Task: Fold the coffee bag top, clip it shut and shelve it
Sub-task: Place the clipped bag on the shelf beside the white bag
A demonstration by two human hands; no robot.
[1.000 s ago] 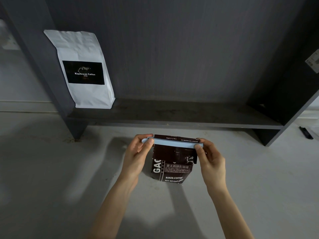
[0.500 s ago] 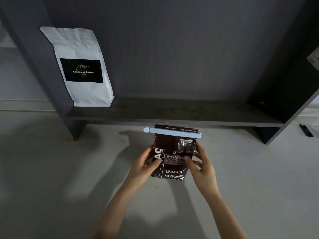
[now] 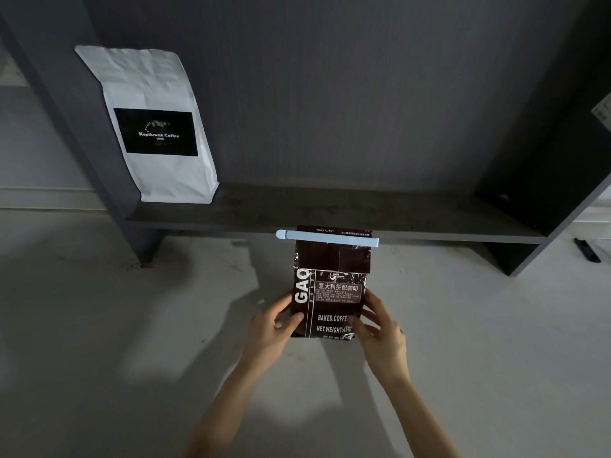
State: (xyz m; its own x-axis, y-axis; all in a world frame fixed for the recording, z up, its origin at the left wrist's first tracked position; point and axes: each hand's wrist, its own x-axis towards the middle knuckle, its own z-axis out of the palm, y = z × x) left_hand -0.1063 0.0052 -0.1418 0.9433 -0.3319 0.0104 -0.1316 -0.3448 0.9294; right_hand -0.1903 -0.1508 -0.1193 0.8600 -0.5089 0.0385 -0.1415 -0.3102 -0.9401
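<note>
A dark brown coffee bag with white lettering is held upright in front of the dark shelf board. A pale blue clip runs across its folded top and is closed on it. My left hand grips the bag's lower left side. My right hand grips its lower right side. The bag's top edge overlaps the front edge of the shelf board in the view.
A white coffee bag with a black label stands at the left end of the shelf, leaning on the side panel. The right side panel closes the shelf. A small black object lies on the grey floor at right.
My hands left the clip ends and slid down to the bag's lower sides. The bag, clip closed on its top, has risen toward the shelf.
</note>
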